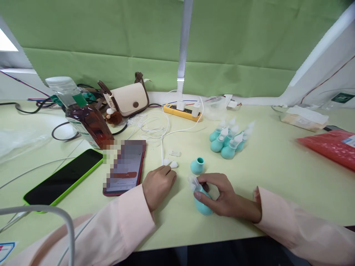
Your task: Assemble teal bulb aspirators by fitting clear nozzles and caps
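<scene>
My right hand (222,194) is closed around a turquoise rubber bulb (204,207), like that of a nasal aspirator, with a clear plastic collar on its neck; the bulb leans to the left. Just behind it stands another turquoise bulb (197,166) with a bare, open neck. My left hand (159,186) rests on the table with curled fingers. Its fingertips reach small white tips (173,164), and what lies under them is hidden. A small clear plastic piece (175,153) lies beyond. Several turquoise bulbs with clear pointed nozzles (229,150) stand grouped at the back right.
On the left are a red-cased phone (129,166), a green-cased phone (65,179) and a bottle of dark liquid (88,122). Behind stand a cream handbag (129,99) and a yellow power strip (173,111) with white cables. A red plastic package (330,146) lies right.
</scene>
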`<state>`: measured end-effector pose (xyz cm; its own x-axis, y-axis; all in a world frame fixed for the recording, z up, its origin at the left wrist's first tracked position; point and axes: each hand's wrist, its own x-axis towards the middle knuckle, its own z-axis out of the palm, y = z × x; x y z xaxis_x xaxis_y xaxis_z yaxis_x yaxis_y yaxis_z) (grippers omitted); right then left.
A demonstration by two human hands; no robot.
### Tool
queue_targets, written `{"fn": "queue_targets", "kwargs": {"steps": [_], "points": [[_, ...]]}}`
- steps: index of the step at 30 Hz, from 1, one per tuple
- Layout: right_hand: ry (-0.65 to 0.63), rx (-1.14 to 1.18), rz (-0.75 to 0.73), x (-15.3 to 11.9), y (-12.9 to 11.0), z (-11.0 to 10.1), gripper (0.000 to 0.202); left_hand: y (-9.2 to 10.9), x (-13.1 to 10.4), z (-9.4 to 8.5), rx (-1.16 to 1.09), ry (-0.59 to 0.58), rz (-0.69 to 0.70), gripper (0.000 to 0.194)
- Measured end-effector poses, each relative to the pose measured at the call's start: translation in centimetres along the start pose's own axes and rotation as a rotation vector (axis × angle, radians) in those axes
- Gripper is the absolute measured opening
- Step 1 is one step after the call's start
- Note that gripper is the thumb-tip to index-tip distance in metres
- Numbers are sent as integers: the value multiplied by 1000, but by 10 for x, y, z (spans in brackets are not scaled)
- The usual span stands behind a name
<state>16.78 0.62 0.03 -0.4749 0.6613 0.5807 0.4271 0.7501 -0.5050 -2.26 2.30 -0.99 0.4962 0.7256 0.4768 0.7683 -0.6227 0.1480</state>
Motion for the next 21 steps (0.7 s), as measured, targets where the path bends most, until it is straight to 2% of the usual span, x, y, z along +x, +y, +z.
{"fn": "queue_targets", "kwargs": {"steps": [3, 5, 6, 9, 13, 18, 21], "points": [[10, -82, -58, 1, 0, -1, 10, 7, 0, -7, -113, 65, -25, 19], [13, -118, -91, 1, 1, 0, 13, 13, -2, -13, -347, 113, -80, 16], [14, -130, -111, 2, 1, 0, 14, 16, -2, -15, -444, 102, -114, 15], [-12, -154, -174, 3, -1, 0, 16, 20, -3, -18, -562, -43, -151, 19], [-103, -190, -179, 4, -6, -1, 20, 24, -4, -13, -527, -254, -50, 29], [-211, -164, -113, 3, -8, -3, 24, 24, -6, -9, -447, -281, 16, 35], [-319, -83, -78, 2, -8, -4, 21, 21, -5, -10, -500, -337, 69, 37]]}}
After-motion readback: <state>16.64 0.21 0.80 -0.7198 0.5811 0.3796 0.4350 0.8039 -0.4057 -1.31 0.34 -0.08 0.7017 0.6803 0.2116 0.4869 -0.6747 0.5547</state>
